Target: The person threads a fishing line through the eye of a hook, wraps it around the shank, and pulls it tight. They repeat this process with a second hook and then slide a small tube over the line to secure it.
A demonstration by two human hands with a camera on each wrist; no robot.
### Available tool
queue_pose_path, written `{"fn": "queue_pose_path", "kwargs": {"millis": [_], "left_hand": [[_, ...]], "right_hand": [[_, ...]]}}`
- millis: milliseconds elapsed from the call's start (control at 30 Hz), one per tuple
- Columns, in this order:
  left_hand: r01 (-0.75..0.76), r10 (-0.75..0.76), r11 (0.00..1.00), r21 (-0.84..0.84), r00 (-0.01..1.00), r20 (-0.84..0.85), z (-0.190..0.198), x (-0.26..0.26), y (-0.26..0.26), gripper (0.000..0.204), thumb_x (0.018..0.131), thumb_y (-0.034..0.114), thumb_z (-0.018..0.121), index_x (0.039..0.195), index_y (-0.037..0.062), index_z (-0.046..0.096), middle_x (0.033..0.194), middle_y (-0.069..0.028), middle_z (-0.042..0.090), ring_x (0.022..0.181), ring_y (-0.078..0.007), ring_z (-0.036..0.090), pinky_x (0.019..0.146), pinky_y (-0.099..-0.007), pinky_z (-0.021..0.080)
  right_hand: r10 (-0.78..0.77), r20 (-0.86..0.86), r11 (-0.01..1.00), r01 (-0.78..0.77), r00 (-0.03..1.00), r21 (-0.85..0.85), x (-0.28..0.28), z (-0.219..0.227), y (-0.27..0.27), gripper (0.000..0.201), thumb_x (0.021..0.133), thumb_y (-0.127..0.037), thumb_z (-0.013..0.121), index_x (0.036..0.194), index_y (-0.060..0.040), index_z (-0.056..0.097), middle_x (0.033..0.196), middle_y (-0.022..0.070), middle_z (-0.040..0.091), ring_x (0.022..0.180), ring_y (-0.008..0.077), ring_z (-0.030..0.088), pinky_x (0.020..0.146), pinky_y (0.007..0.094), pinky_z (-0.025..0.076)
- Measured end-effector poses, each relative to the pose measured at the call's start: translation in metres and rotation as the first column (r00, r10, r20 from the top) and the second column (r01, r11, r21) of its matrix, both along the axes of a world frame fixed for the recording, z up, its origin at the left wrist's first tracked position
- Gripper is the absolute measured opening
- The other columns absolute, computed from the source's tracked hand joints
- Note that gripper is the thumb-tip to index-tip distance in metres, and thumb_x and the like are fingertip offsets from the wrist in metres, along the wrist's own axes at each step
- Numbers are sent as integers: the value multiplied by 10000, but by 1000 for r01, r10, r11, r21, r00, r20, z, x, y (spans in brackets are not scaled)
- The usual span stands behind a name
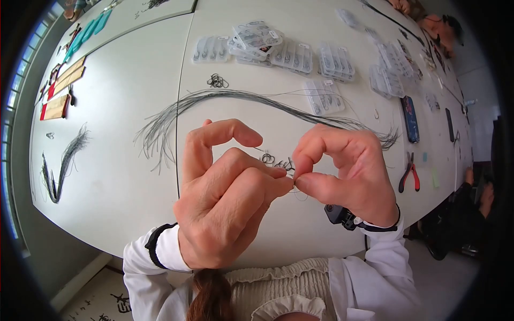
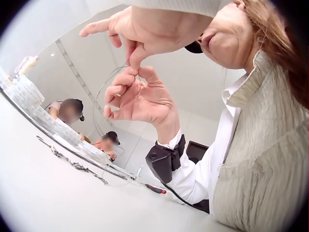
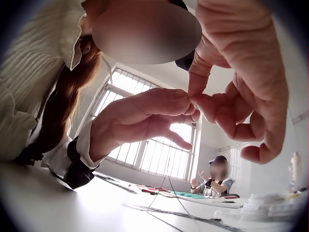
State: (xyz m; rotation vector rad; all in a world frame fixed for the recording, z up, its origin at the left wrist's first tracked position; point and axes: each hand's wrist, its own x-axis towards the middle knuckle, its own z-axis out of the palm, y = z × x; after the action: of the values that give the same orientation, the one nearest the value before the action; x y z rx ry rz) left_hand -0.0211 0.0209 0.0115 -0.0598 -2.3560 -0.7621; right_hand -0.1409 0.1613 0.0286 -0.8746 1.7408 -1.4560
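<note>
Fishing line, a fine strand, is pinched between the fingertips of the left hand and right hand, held above the white table near loose hooks and a long bundle of line. Both hands clench on it, tips touching. It could slip free if either pinch eases, or a hook could prick a finger; whether a hook sits between the fingertips is hidden.
</note>
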Motion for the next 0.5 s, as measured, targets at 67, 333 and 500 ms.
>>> {"fn": "queue_pose_path", "kwargs": {"millis": [67,333,500], "left_hand": [[-4,5,1000,-28,1000,20,1,1,-1,186,592,51,747,677,67,582,675,-15,593,835,-277,508,788,-424,407],[52,-48,995,-79,997,59,-1,1,-1,177,587,51,733,679,68,583,681,-4,580,825,-266,533,825,-465,415],[53,-50,998,-45,997,54,-5,-3,0,173,587,31,729,669,61,579,667,-16,576,804,-259,542,798,-448,424]], "right_hand": [[36,146,998,-44,989,48,-2,1,-1,68,695,-78,627,701,-12,611,683,15,602,678,77,516,728,239,390],[99,210,993,-109,973,36,-9,-7,-4,87,663,-98,608,661,-12,598,645,-9,574,643,57,483,685,238,376],[106,237,990,-126,966,70,-11,-8,-3,94,656,-104,603,663,-10,600,641,-21,568,638,52,486,675,240,375]]}}
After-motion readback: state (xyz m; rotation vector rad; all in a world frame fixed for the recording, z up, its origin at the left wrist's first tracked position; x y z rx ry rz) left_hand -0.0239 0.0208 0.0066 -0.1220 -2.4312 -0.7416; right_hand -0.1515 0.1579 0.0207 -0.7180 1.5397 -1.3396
